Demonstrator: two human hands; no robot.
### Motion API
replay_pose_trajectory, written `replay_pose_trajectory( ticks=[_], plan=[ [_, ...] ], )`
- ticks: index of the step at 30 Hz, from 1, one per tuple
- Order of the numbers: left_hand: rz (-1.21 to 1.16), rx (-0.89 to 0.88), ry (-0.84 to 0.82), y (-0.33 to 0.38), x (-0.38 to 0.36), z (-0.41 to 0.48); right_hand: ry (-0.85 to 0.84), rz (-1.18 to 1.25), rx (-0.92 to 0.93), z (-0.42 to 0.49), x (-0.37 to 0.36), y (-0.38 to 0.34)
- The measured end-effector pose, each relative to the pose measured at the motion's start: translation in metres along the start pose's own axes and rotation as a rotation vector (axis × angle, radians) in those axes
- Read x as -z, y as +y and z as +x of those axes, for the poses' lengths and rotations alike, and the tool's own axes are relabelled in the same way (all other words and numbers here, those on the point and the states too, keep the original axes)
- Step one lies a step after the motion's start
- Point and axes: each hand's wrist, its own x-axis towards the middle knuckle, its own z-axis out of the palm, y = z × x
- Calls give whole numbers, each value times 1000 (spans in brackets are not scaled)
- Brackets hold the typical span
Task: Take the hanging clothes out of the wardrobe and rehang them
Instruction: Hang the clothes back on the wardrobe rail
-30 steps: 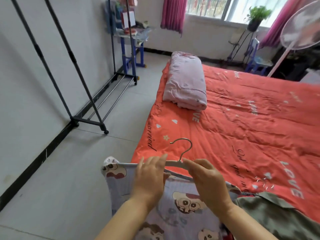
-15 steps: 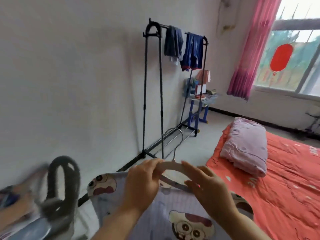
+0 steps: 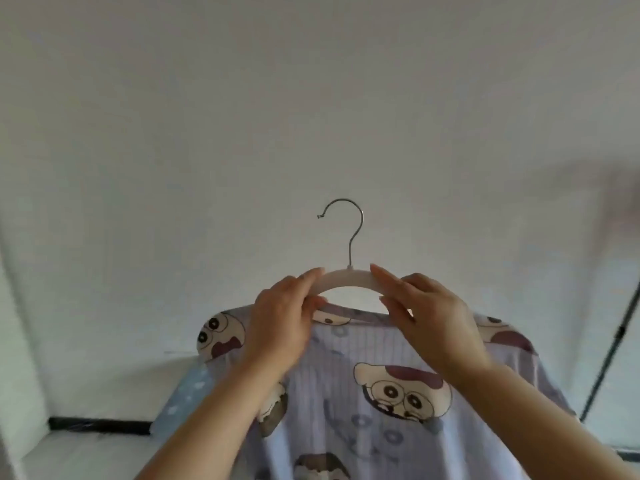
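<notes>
Both hands up | left hand (image 3: 277, 327) grips hanger (image 3: 346, 280) | right hand (image 3: 436, 327) pinches it | cartoon shirt (image 3: 398, 393) draped on hanger, hook unhung

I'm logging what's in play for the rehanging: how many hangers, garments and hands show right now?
Hangers: 1, the white hanger
Garments: 1, the cartoon-print shirt on it
Hands: 2, the left hand and the right hand, both gripping the hanger
Total: 4
</notes>
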Motion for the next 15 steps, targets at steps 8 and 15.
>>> replay_pose_trajectory(
  ticks=[8, 15],
  plan=[
    [349, 189, 164, -143, 200, -27, 92, 244, 266, 108, -132, -187],
    [588, 253, 251, -252, 349, -63, 205, 428, 350, 169, -232, -354]
  ],
)
